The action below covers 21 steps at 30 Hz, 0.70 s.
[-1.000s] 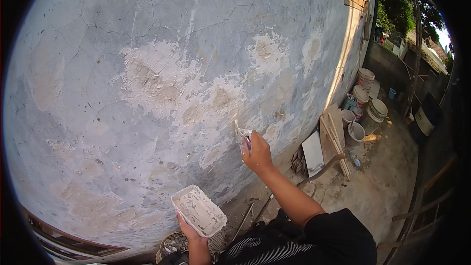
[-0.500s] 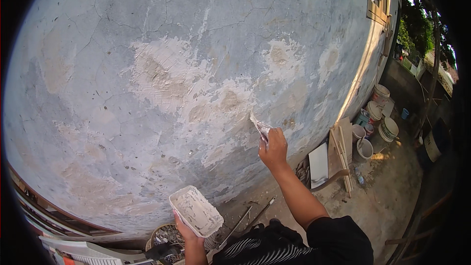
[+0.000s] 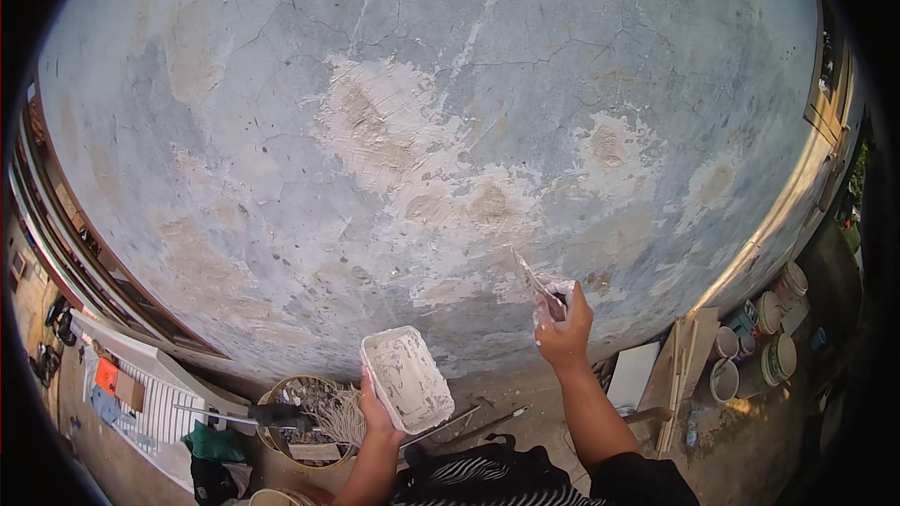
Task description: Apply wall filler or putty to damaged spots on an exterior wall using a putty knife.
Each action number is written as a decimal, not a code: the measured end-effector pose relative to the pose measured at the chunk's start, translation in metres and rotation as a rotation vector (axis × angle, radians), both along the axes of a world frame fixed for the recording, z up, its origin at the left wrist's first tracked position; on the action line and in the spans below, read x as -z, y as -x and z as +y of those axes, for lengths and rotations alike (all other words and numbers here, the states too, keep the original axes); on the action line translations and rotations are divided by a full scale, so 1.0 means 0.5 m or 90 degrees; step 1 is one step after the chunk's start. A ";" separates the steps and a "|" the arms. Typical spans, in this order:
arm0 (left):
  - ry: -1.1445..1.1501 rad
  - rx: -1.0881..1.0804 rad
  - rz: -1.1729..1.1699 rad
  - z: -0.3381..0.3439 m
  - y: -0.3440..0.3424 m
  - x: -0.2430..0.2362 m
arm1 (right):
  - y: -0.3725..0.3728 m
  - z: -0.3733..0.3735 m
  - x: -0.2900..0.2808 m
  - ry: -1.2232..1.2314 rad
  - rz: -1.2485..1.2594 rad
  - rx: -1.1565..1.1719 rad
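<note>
My left hand [image 3: 377,405] grips the side of a rectangular tub [image 3: 405,379] smeared with whitish filler paste, tilted so its inside faces me. In my right hand [image 3: 564,323] is a putty knife [image 3: 531,274], its blade coated with paste and pointing up and left. The blade's tip is at or very near the wall; contact is hard to make out. White paste also covers some of my right fingers. In front of me rises the cracked grey-blue wall [image 3: 600,47], with pale patches of filler [image 3: 384,122] spread over its middle.
Low on the left stand a yellow-rimmed container [image 3: 272,445] of rubble and a white ribbed panel [image 3: 159,394] with small items on it. Boards and sticks [image 3: 677,384] lean against the wall at right, beside several paint buckets [image 3: 778,356]. A framed opening [image 3: 112,267] edges the left.
My view has swung left, so the wall appears shifted right and more ground shows at left. My right wrist has turned, and the putty knife sits slightly lower against the wall.
</note>
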<state>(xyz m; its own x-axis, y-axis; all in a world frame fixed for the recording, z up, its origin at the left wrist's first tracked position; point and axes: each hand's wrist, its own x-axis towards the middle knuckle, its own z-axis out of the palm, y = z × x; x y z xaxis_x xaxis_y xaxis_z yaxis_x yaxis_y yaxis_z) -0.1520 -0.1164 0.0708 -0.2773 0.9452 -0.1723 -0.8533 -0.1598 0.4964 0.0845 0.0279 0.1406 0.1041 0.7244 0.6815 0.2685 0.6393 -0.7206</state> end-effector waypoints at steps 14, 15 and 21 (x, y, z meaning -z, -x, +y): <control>-0.026 -0.140 0.153 -0.044 -0.137 -0.024 | 0.021 -0.092 0.033 0.384 0.318 -0.519; -0.024 -0.149 0.152 -0.048 -0.141 -0.022 | 0.017 -0.094 0.039 0.393 0.306 -0.526; -0.065 -0.188 0.201 -0.065 -0.170 -0.013 | -0.003 -0.114 0.039 0.340 0.198 -0.538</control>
